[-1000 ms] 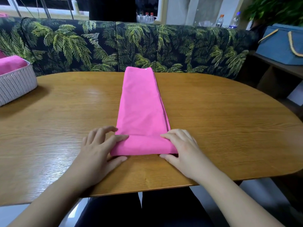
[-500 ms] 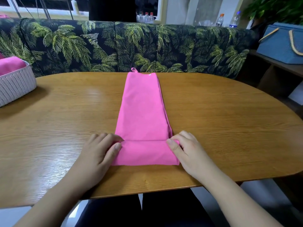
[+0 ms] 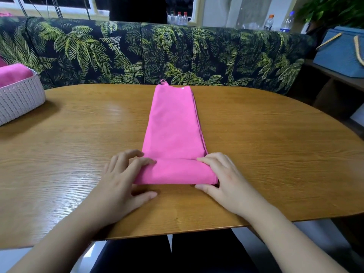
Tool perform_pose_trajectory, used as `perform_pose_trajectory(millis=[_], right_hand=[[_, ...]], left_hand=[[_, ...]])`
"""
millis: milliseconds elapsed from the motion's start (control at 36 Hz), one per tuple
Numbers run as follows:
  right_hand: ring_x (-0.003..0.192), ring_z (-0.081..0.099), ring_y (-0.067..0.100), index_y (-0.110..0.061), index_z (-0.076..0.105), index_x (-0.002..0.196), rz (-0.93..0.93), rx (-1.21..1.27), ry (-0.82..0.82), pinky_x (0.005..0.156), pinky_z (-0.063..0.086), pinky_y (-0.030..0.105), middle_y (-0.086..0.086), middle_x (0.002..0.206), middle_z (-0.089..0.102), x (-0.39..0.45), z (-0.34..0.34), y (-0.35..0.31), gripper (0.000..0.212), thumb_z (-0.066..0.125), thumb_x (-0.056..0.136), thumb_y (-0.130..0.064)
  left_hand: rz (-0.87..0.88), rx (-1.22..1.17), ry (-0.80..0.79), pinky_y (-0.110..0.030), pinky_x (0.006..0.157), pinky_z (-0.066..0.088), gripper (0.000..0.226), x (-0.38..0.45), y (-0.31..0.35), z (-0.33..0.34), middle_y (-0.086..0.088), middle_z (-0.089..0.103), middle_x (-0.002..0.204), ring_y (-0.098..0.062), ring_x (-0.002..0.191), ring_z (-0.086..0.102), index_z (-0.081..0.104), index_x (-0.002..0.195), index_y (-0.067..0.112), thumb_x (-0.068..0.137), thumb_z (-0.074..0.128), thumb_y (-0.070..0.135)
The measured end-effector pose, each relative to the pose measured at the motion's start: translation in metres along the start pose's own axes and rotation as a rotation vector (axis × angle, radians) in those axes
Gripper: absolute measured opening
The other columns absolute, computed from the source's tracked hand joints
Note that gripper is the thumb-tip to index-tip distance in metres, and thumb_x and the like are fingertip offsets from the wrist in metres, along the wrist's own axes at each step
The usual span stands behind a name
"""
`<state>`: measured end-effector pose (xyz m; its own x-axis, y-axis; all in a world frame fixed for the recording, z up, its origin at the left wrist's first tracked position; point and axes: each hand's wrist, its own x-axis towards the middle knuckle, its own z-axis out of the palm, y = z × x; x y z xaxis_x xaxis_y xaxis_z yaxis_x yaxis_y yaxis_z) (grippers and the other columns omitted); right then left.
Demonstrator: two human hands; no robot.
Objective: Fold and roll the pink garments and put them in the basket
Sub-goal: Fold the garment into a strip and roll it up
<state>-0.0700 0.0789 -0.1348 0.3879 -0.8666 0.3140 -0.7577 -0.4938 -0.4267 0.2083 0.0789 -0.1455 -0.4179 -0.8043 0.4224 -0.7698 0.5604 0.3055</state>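
a pink garment (image 3: 173, 133) lies as a long folded strip in the middle of the wooden table (image 3: 275, 154), its near end rolled up at 6 o'clock. the left hand (image 3: 120, 182) grips the roll's 9 o'clock end, fingers curled over the top, thumb on the table. the right hand (image 3: 226, 180) grips the 3 o'clock end likewise. a white basket (image 3: 19, 99) with pink cloth inside sits at 10 o'clock.
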Motion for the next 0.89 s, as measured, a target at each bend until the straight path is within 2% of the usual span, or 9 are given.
perform_pose_trajectory(millis=[83, 222, 306, 389, 472, 556, 639, 750, 889], right_hand=[[0.115, 0.027, -0.009, -0.022, 0.040, 0.141, 0.066, 0.046, -0.043, 0.096, 0.019, 0.007, -0.020, 0.123, 0.035, 0.008, -0.006, -0.002, 0.065, 0.061, 0.086, -0.048], [0.096, 0.049, 0.006, -0.028, 0.043, 0.123, 0.209, 0.169, -0.063, 0.073, 0.034, 0.015, -0.011, 0.108, 0.053, 0.011, -0.011, -0.002, 0.040, 0.047, 0.090, -0.052], [0.080, 0.049, -0.001, -0.029, 0.046, 0.102, 0.266, 0.218, -0.039, 0.068, 0.036, 0.010, -0.012, 0.085, 0.054, 0.010, -0.010, -0.005, 0.042, 0.031, 0.087, -0.065], [0.086, 0.045, 0.005, -0.030, 0.050, 0.093, 0.239, 0.133, 0.030, 0.072, 0.032, 0.015, -0.019, 0.084, 0.046, 0.013, -0.005, -0.003, 0.054, 0.018, 0.084, -0.073], [0.100, 0.035, 0.002, -0.020, 0.060, 0.103, 0.160, 0.051, 0.180, 0.083, 0.027, 0.009, -0.012, 0.099, 0.044, 0.019, -0.002, -0.002, 0.057, 0.029, 0.084, -0.063], [0.094, 0.036, 0.005, -0.014, 0.060, 0.095, 0.009, -0.072, 0.357, 0.080, 0.027, 0.015, -0.005, 0.098, 0.048, 0.022, -0.007, -0.009, 0.037, 0.050, 0.085, -0.048], [0.093, 0.042, 0.011, -0.017, 0.061, 0.092, -0.118, -0.165, 0.297, 0.080, 0.031, 0.024, -0.004, 0.097, 0.054, 0.021, -0.004, -0.014, 0.038, 0.055, 0.081, -0.053], [0.106, 0.041, 0.010, -0.022, 0.055, 0.107, -0.078, -0.208, 0.141, 0.090, 0.034, 0.028, -0.007, 0.110, 0.053, 0.023, 0.002, -0.010, 0.052, 0.057, 0.073, -0.061], [0.112, 0.041, 0.009, -0.022, 0.060, 0.120, 0.032, -0.126, 0.009, 0.094, 0.032, 0.027, -0.008, 0.118, 0.055, 0.045, -0.007, -0.007, 0.070, 0.035, 0.076, -0.070]], left_hand=[[0.041, -0.020, -0.006, -0.037, 0.088, 0.042, 0.054, 0.010, -0.005, -0.003, 0.001, 0.048, 0.119, -0.021, 0.107, 0.052, 0.047, 0.129, 0.023, 0.088, 0.045, 0.058], [-0.050, -0.196, -0.038, -0.006, 0.087, 0.032, 0.057, 0.017, -0.005, -0.011, 0.011, 0.056, 0.113, -0.006, 0.101, 0.051, 0.045, 0.128, 0.030, 0.087, 0.037, 0.068], [-0.059, -0.211, -0.037, -0.017, 0.083, 0.036, 0.047, 0.016, 0.001, -0.013, 0.014, 0.060, 0.098, -0.002, 0.088, 0.050, 0.044, 0.113, 0.043, 0.086, 0.024, 0.076], [-0.097, -0.217, 0.002, -0.035, 0.080, 0.039, 0.052, 0.019, 0.004, -0.009, 0.020, 0.056, 0.090, -0.005, 0.088, 0.048, 0.049, 0.106, 0.041, 0.085, 0.018, 0.078], [-0.104, -0.227, 0.097, -0.039, 0.086, 0.041, 0.041, 0.026, 0.005, -0.004, 0.010, 0.049, 0.098, -0.017, 0.095, 0.049, 0.059, 0.104, 0.030, 0.090, 0.036, 0.061], [-0.102, -0.258, 0.179, -0.037, 0.084, 0.042, 0.025, 0.034, 0.008, -0.002, 0.012, 0.037, 0.104, -0.021, 0.095, 0.047, 0.047, 0.109, 0.033, 0.086, 0.043, 0.043], [-0.086, -0.243, 0.218, -0.033, 0.081, 0.039, 0.022, 0.043, 0.007, 0.000, 0.017, 0.032, 0.101, -0.015, 0.092, 0.042, 0.043, 0.104, 0.034, 0.085, 0.052, 0.027], [-0.126, -0.192, 0.262, -0.029, 0.077, 0.037, 0.039, 0.055, 0.007, 0.003, 0.008, 0.039, 0.101, -0.008, 0.085, 0.041, 0.044, 0.101, 0.026, 0.085, 0.063, -0.003], [-0.018, -0.062, 0.175, -0.036, 0.070, 0.041, 0.021, 0.054, 0.018, -0.003, 0.004, 0.058, 0.091, -0.019, 0.082, 0.054, 0.045, 0.103, 0.027, 0.092, 0.046, 0.045]])
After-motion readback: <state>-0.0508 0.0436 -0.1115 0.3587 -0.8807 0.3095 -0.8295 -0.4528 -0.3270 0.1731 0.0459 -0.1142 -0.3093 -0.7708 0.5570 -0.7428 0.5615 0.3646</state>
